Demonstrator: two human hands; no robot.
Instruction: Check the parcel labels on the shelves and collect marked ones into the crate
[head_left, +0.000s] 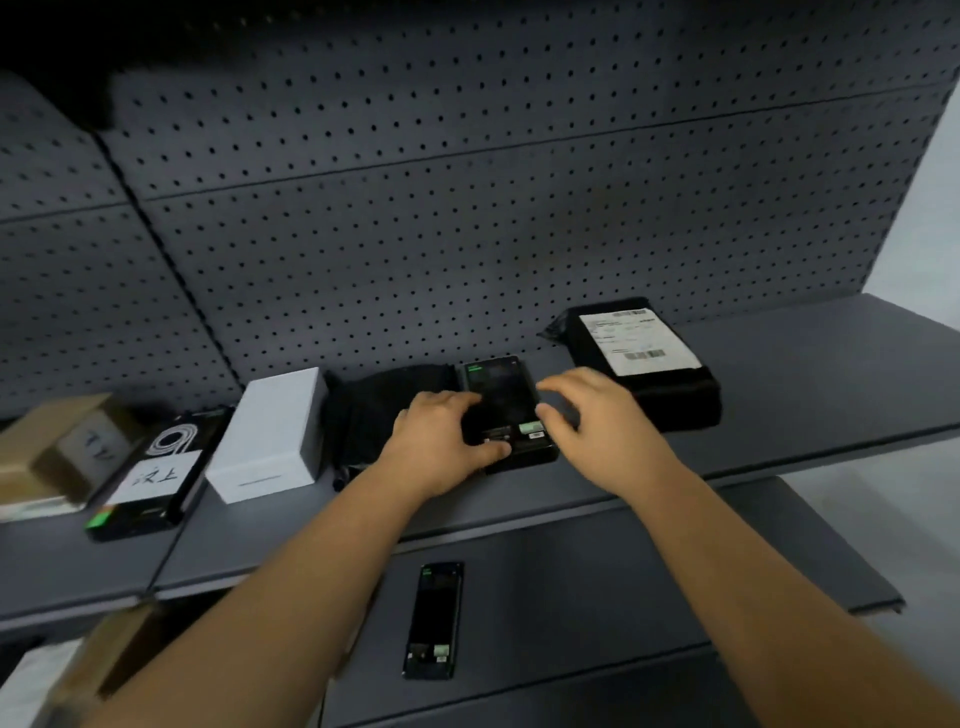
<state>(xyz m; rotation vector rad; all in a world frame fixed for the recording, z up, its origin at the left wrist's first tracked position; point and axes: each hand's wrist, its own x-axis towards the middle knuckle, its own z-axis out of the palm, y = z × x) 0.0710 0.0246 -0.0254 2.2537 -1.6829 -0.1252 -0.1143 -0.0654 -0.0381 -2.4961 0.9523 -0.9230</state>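
Both hands are at the small black box (506, 410) in the middle of the shelf (810, 395). Left hand (441, 441) rests on its left side, thumb curled along the near edge, so it looks like a grip. Right hand (592, 410) is just beside the right edge with fingers spread and loosely bent; can't tell if it touches. It holds nothing.

The box lies flat on the shelf, partly over a black bag (374, 415). It has small stickers near its front edge, too blurred to read.

Other parcels on the same shelf:
- black wrapped parcel (644, 358) with a white shipping label, to the right, near the back panel
- white box (272, 434) left of the bag
- flat black pack (150, 473) with a handwritten white note on it, further left
- cardboard box (57, 452) at the far left, also with a handwritten slip

One more slim black box (435, 621) lies on the lower shelf (779, 561).

Progress, my read: early to mid. This is a label check on the middle box and nothing has been lifted off the shelf. No crate in view, so I can't say what's been collected. At least two parcels carry handwritten marks and sit on the shelf uncollected. Left to do: read this box, decide, work through the rest, move marked ones to the crate.
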